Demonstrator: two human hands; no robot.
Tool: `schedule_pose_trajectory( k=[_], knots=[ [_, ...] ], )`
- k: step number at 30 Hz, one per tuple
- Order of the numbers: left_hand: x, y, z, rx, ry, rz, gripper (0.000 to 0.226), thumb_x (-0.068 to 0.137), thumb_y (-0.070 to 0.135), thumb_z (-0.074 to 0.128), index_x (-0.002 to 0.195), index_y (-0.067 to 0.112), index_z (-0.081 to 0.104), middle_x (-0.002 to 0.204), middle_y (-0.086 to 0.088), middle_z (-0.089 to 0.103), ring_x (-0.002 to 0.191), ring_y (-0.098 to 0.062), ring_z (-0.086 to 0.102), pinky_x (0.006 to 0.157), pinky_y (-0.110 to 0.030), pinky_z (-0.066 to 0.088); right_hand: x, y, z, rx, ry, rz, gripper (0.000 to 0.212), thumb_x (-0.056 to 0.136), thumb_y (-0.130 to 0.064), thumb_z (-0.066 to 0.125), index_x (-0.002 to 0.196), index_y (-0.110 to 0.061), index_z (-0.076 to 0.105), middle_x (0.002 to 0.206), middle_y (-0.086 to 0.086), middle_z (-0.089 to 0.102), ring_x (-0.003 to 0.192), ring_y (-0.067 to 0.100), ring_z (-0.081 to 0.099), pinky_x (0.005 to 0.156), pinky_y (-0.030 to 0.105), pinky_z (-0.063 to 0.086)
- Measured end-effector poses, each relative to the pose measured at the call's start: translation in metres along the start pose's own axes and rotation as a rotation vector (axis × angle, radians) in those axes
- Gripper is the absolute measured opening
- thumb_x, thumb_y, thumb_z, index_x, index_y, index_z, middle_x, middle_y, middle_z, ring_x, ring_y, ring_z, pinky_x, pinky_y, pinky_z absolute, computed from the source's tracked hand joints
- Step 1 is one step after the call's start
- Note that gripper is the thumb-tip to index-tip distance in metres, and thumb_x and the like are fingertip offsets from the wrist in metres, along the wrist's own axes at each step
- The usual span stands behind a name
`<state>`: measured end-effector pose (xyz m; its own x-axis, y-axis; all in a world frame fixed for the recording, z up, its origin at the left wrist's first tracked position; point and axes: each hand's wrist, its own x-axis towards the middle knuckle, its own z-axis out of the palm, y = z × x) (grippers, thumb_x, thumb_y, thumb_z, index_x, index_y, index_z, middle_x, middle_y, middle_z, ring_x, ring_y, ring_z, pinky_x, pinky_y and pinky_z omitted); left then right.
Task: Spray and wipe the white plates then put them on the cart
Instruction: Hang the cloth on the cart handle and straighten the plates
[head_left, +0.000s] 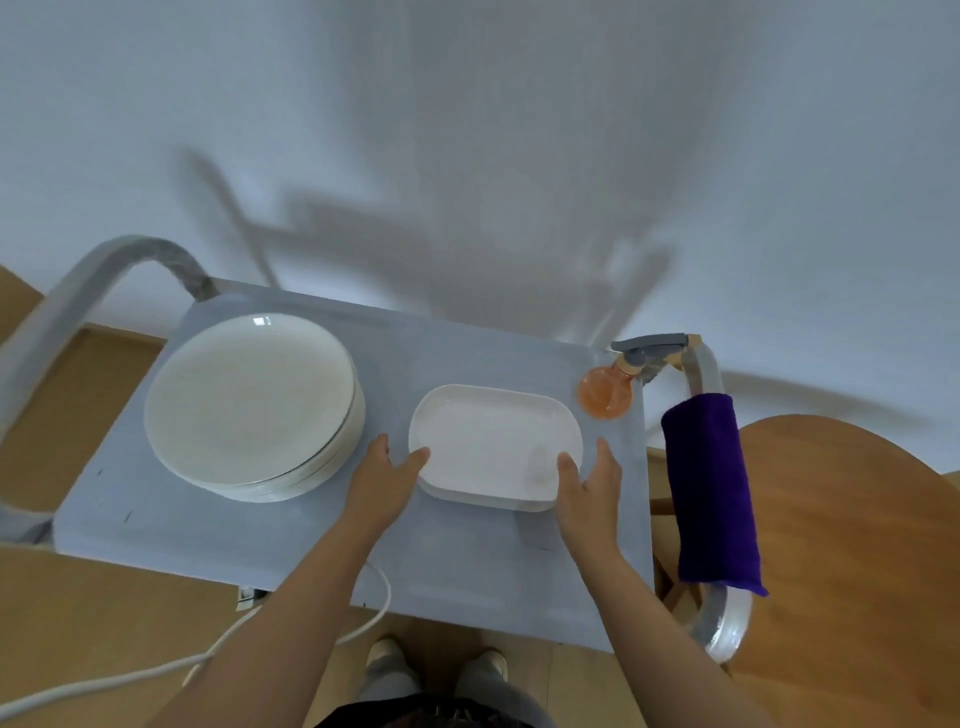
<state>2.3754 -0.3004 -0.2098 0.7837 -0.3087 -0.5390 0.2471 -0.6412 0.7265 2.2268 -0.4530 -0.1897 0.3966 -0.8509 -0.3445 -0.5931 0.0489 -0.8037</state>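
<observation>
A white oblong plate (493, 441) tops a small stack of like plates on the grey cart top (441, 566). My left hand (382, 478) grips its left edge, thumb on the rim. My right hand (589, 483) grips the right front corner, thumb on the rim too. A stack of round white plates (252, 405) stands on the cart's left side. An orange spray bottle (610, 389) with a grey trigger head stands at the cart's far right corner. A purple cloth (711, 493) hangs over the cart's right handle.
The cart's left handle (67, 306) curves up at the left. A round wooden table (852, 545) stands right of the cart. A white cable (171, 665) lies on the wooden floor under the cart's front edge. A white wall rises behind the cart.
</observation>
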Motion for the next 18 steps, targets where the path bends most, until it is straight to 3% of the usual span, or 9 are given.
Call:
schedule_pose_trajectory(
  k=[2,3,5,8,11,13,14,16,18],
  knots=[
    [-0.010,-0.011,-0.015,-0.083,0.055,0.004,0.045,0.090,0.034,0.063,0.112,-0.005,0.061,0.113,-0.026,0.061,0.110,-0.040,0.056,0.093,-0.047,0.043,-0.012,-0.013,0.009,0.004,0.020,-0.181,0.052,0.096,-0.025,0.049,0.143,-0.015,0.030,0.146,0.003,0.033,0.133,0.019,0.031,0.107,0.031,0.027],
    [-0.017,-0.019,-0.023,-0.144,0.078,-0.013,0.029,0.089,0.032,0.064,0.094,0.003,0.067,0.095,-0.019,0.065,0.099,-0.035,0.060,0.085,-0.043,0.046,-0.018,-0.022,0.016,0.013,-0.026,-0.237,0.046,0.096,-0.023,0.050,0.139,-0.015,0.036,0.141,0.002,0.038,0.129,0.018,0.036,0.106,0.030,0.030],
    [-0.031,-0.038,-0.043,-0.221,0.176,-0.078,0.020,0.087,0.028,0.064,0.074,0.014,0.065,0.082,-0.007,0.067,0.088,-0.029,0.062,0.081,-0.042,0.048,-0.030,-0.038,0.036,0.030,-0.160,-0.288,0.040,0.095,-0.023,0.052,0.133,-0.015,0.044,0.135,0.001,0.045,0.123,0.016,0.043,0.103,0.027,0.033],
    [-0.039,-0.069,-0.084,-0.257,0.424,-0.192,0.029,0.088,0.025,0.057,0.064,0.010,0.058,0.067,-0.009,0.061,0.072,-0.032,0.059,0.079,-0.049,0.051,-0.050,-0.058,0.074,-0.007,-0.373,-0.248,0.045,0.095,-0.030,0.051,0.137,-0.016,0.042,0.139,-0.003,0.045,0.124,0.011,0.043,0.099,0.021,0.030],
    [-0.030,-0.079,-0.133,-0.455,0.615,-0.211,0.017,0.090,0.021,0.047,0.079,0.009,0.054,0.075,-0.010,0.051,0.075,-0.028,0.050,0.071,-0.045,0.044,-0.063,-0.072,0.110,-0.056,-0.509,-0.207,0.054,0.097,-0.035,0.047,0.145,-0.017,0.032,0.150,-0.003,0.034,0.135,0.012,0.033,0.106,0.024,0.024],
    [-0.013,-0.071,-0.161,-0.602,0.667,-0.154,0.022,0.091,0.021,0.045,0.099,0.004,0.056,0.091,-0.021,0.056,0.079,-0.029,0.052,0.077,-0.046,0.044,-0.067,-0.084,0.132,-0.087,-0.533,-0.178,0.057,0.098,-0.035,0.043,0.148,-0.016,0.023,0.154,-0.001,0.025,0.141,0.015,0.025,0.112,0.029,0.020],
    [-0.005,-0.063,-0.171,-0.585,0.628,-0.120,0.035,0.093,0.024,0.044,0.116,0.000,0.053,0.111,-0.027,0.056,0.092,-0.034,0.056,0.087,-0.050,0.044,-0.068,-0.091,0.141,-0.094,-0.527,-0.158,0.059,0.099,-0.035,0.042,0.149,-0.015,0.019,0.156,0.001,0.021,0.142,0.016,0.022,0.115,0.031,0.018],
    [0.009,-0.047,-0.181,-0.493,0.481,-0.033,0.053,0.098,0.034,0.041,0.143,0.007,0.035,0.144,-0.020,0.040,0.127,-0.036,0.043,0.104,-0.049,0.034,-0.069,-0.105,0.158,-0.084,-0.502,-0.110,0.061,0.099,-0.033,0.040,0.150,-0.013,0.014,0.158,0.004,0.015,0.144,0.019,0.017,0.117,0.034,0.015],
    [0.023,-0.037,-0.186,-0.448,0.342,-0.004,0.058,0.101,0.043,0.035,0.152,0.019,0.019,0.156,-0.007,0.026,0.140,-0.029,0.030,0.109,-0.043,0.027,-0.069,-0.115,0.172,-0.072,-0.466,-0.061,0.061,0.100,-0.030,0.040,0.150,-0.011,0.012,0.158,0.005,0.014,0.144,0.020,0.016,0.114,0.033,0.014]
  ],
)
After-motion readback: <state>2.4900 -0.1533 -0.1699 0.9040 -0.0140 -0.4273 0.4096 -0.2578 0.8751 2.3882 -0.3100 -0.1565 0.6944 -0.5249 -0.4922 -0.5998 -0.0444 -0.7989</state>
